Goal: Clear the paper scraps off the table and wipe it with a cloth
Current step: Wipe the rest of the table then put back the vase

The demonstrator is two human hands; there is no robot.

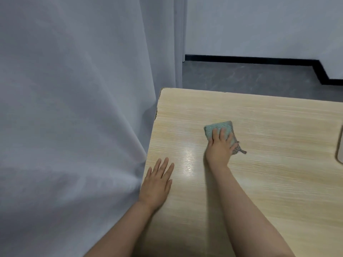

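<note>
The right hand presses the cloth flat on the table, fingers spread on top, thumb tucked at its side. The left hand lies open, holding nothing. No scraps show. Push firmly and wipe in long, overlapping rows toward the edges.

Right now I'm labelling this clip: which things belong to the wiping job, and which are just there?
Job: cloth, under the right hand; table; left hand, flat on it.
Just there: curtain; pale object at right edge.
</note>
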